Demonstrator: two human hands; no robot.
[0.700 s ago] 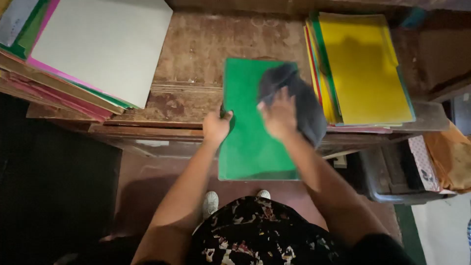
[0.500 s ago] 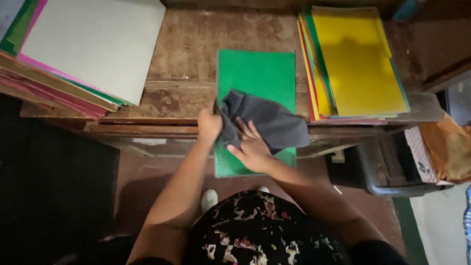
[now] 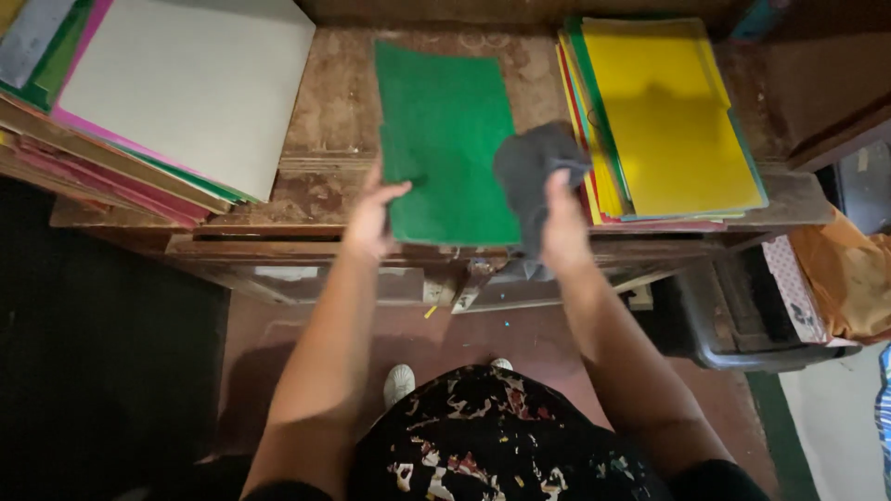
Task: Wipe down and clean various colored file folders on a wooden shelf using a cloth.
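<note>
Head view looks straight down on a worn wooden counter (image 3: 334, 102). At far left lies a tall stack of coloured sheets (image 3: 111, 158), topped by a pale grey sheet (image 3: 195, 83), its edges showing pink and green. Next comes the left hand (image 3: 374, 215), thumb over the near left edge of a green sheet (image 3: 445, 130) and fingers hidden below, pinching that edge. The green sheet lies flat in the middle of the counter, its near end reaching the counter's front edge. Just right of it the right hand (image 3: 563, 221) is closed around a dark grey cloth (image 3: 534, 167), which bunches above the fingers and overlaps the sheet's right edge. Further right sits a second stack (image 3: 742, 199), with a yellow sheet (image 3: 668, 111) uppermost. Beyond the counter's right end stands a dark bin (image 3: 752, 325).
</note>
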